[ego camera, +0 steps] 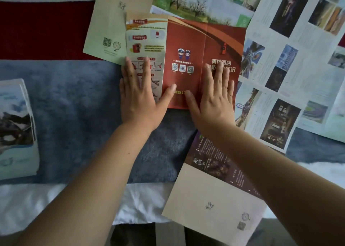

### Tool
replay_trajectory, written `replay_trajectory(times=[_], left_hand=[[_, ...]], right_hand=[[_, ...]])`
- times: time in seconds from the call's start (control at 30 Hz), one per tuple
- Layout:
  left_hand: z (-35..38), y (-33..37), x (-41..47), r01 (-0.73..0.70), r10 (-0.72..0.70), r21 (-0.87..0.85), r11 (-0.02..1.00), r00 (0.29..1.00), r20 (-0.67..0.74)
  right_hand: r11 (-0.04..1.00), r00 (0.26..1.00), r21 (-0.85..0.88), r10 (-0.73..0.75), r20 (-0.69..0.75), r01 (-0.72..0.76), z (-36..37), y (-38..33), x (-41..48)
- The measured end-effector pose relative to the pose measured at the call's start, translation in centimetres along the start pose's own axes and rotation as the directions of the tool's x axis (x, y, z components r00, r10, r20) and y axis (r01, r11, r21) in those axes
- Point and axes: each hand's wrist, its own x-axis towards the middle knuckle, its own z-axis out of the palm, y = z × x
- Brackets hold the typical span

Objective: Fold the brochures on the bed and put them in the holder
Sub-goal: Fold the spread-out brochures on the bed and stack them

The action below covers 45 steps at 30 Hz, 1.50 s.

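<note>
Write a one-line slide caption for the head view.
Both hands, left and right, press flat on a partly folded red brochure lying among other brochures on the bed.

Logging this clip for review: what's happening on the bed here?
A person presses both flat hands on a red three-panel brochure lying on the blue blanket: left hand on its pale left panel, right hand on the red panels. It looks partly folded. Other unfolded brochures lie around it. A stack of folded brochures sits at the far left.
</note>
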Motion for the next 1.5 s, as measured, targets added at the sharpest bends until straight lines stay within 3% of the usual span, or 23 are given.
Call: replay_trajectory(times=[0.27,0.4,0.6,0.8,1.0,1.23,1.5], left_hand=[[-1.5,2.8,-1.0,0.051,-0.04,-0.389,0.92,0.999,0.036],[-3.4,3.7,-1.4,-0.001,-0.014,-0.469,0.883,0.999,-0.029],[-4.8,1.1,-1.0,0.031,-0.082,-0.448,0.893,0.992,-0.095],[-4.5,-1.6,-0.7,0.075,-0.098,-0.119,0.99,0.975,-0.198],[-3.6,-2.2,-1.6,0.002,-0.003,-0.004,1.0,0.998,-0.06],[-2.1,-3.0,-3.2,-0.012,0.012,-0.023,1.0,1.0,0.026],[-3.8,-3.2,-2.9,0.126,-0.086,-0.407,0.905,0.99,0.116]], right_hand=[[0.991,0.99,0.028,-0.134,0.047,0.133,0.3,0.3,0.1],[0.964,0.964,0.115,-0.252,0.083,0.241,0.1,-0.2,-0.1],[0.958,0.951,0.046,-0.288,0.11,0.284,-0.1,-0.8,-0.1],[0.953,0.947,0.087,-0.299,0.119,0.29,0.8,-1.8,-0.3],[0.952,0.945,0.01,-0.304,0.12,0.305,1.9,-3.6,-1.0],[0.975,0.972,0.023,-0.222,0.073,0.221,2.4,-5.8,-0.4],[0.961,0.964,0.186,-0.231,0.134,0.204,3.4,-8.3,-0.4]])
